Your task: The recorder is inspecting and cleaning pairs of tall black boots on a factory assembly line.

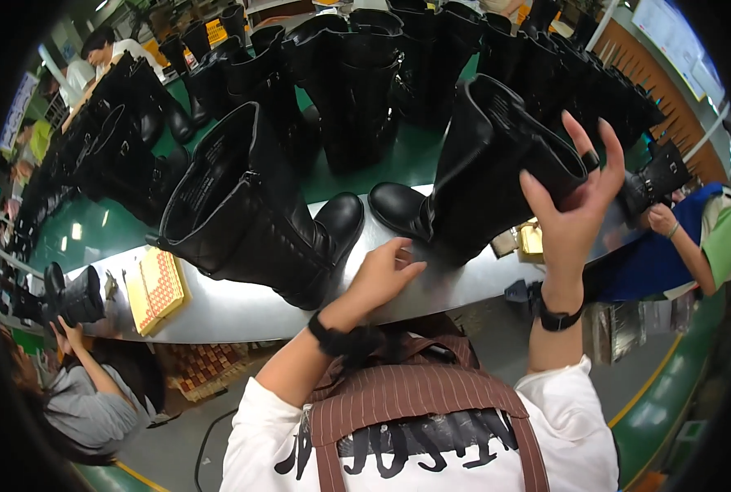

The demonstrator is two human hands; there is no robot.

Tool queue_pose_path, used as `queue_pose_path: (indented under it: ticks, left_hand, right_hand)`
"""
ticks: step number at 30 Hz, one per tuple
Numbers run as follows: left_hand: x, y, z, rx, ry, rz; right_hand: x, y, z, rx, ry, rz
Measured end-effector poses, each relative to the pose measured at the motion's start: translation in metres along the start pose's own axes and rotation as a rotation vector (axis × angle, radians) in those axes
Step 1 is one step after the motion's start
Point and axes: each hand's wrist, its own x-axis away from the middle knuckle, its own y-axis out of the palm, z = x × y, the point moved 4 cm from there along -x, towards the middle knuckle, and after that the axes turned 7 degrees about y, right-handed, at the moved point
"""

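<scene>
Two tall black leather boots stand upright on the metal bench in front of me. The left boot (pixel 259 221) has its shaft tilted left and its toe to the right. Its neighbour, the right boot (pixel 480 164), leans its open shaft toward the right. My left hand (pixel 382 279) is open and empty between the boots, just above the bench, thumb out and fingers loosely bent. My right hand (pixel 575 193) is open beside the right boot's top edge, fingers spread upward and thumb near the shaft. Whether it touches the leather I cannot tell.
Many black boots (pixel 353 90) crowd the green surface (pixel 398 160) behind. A yellow patterned stack (pixel 159 291) lies on the metal bench (pixel 226 299) at left; small gold pieces (pixel 529 240) lie at right. Co-workers handle boots on both sides, one in grey (pixel 103 410).
</scene>
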Motion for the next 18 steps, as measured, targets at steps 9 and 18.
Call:
queue_pose_path:
  ticks: [9,18]
  left_hand:
    - [-0.042,0.042,-0.041,0.447,-0.073,-0.018]
    - [-0.016,0.005,0.063,0.765,-0.196,-0.302]
  right_hand:
    - [0.092,-0.008,0.126,-0.083,0.658,-0.400]
    - [0.093,0.002,0.132,0.293,0.461,-0.419]
